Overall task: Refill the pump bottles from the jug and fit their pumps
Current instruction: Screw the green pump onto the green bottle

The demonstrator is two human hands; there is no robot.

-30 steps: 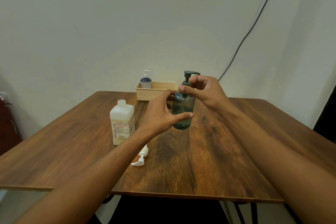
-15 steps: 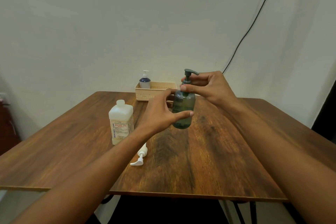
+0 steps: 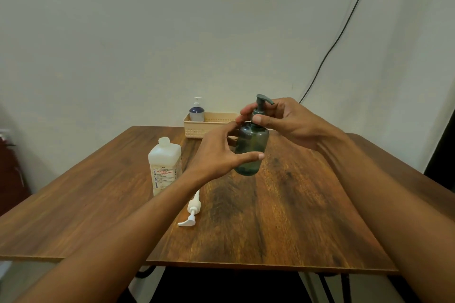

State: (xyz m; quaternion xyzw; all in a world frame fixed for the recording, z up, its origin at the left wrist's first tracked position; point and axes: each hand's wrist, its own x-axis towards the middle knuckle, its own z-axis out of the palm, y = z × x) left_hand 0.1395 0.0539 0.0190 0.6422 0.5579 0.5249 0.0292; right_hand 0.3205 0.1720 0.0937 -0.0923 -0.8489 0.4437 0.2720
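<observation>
Two hands work on one dark green bottle (image 3: 251, 147), near the middle of the table (image 3: 307, 216). The left hand (image 3: 216, 155) holds the body of the bottle, with the thumb in front and the fingers behind it. The right hand (image 3: 290, 123) pinches the collar of the dark pump (image 3: 261, 104) with thumb and fingertips, just under the nozzle. The pump sits upright in the neck. Whether the bottle stands on the wood or is lifted a little, one cannot tell.

From the bottle, the jug (image 3: 165, 167) stands at eight o'clock, and a white pump (image 3: 192, 211) lies loose on the table at seven o'clock. At eleven o'clock a basket (image 3: 211, 126) holds a small bottle (image 3: 196, 112) with its pump on.

The step in hand seems to be the screwing of the collar. If the thread starts crooked, the collar may jam and leak later. If the left hand grips too lightly, the smooth bottle may turn together with the collar, or tip and spill. The left forearm passes close beside the jug and above the white pump, so a careless pull back may knock them.
</observation>
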